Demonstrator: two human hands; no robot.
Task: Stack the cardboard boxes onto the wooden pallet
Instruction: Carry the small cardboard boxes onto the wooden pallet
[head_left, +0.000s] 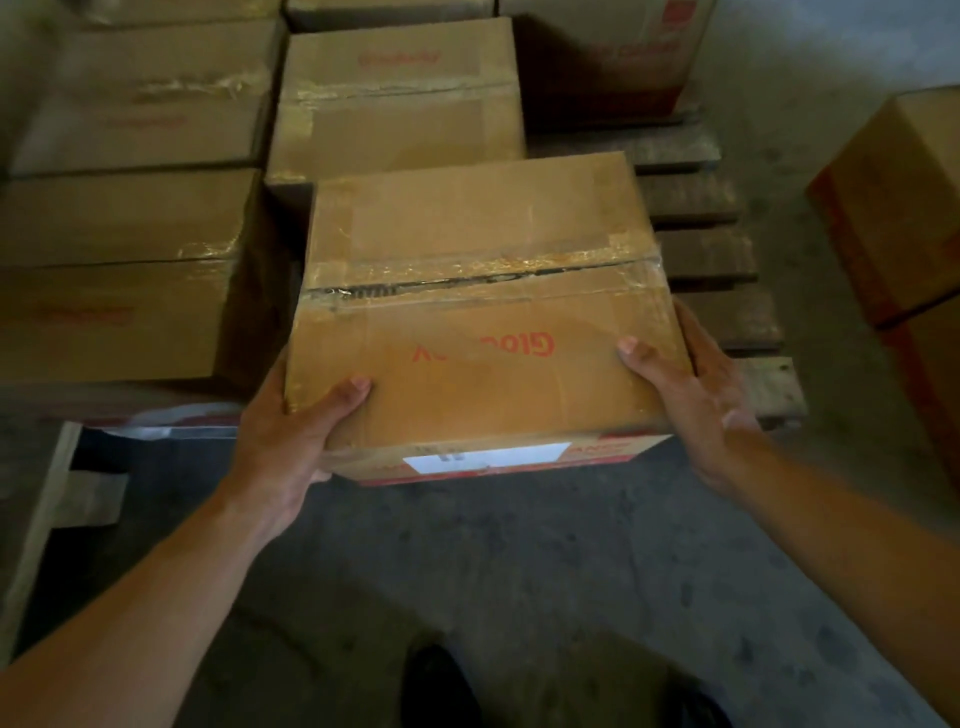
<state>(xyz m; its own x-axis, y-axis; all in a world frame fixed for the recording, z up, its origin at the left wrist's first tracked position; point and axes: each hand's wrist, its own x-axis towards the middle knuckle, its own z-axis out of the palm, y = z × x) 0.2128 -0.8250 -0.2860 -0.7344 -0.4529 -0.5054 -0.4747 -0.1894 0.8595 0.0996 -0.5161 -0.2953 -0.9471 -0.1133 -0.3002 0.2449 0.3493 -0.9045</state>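
The job looks well under way but not finished. Several stacked boxes (130, 275) already fill the upper left and upper middle of the frame. They sit close together in rows, at least two layers high on the left side. The pallet (706, 254) shows bare slats only at middle right, so that corner is probably the open spot.

One box (483, 322) is in the middle of the frame, taped seam up, gripped from both sides. Its far part is over the bare slats and just beside the stacked boxes. Its near edge hangs out over the floor (519, 561). I cannot tell whether its base touches the pallet yet, so I judge this box is being set down and is not yet placed.

The left hand (291, 431) clamps the box's near left corner. The thumb is flat on the top face and the other fingers are curled out of sight below. The right hand (696, 400) grips the right side. Its thumb is on top, and the fingers lie close together along the side wall.

A side stack (898, 208) stands on the floor at the right edge, well apart from the pallet. It probably still has to be moved. After that, the layer over the right corner still has to be built up.
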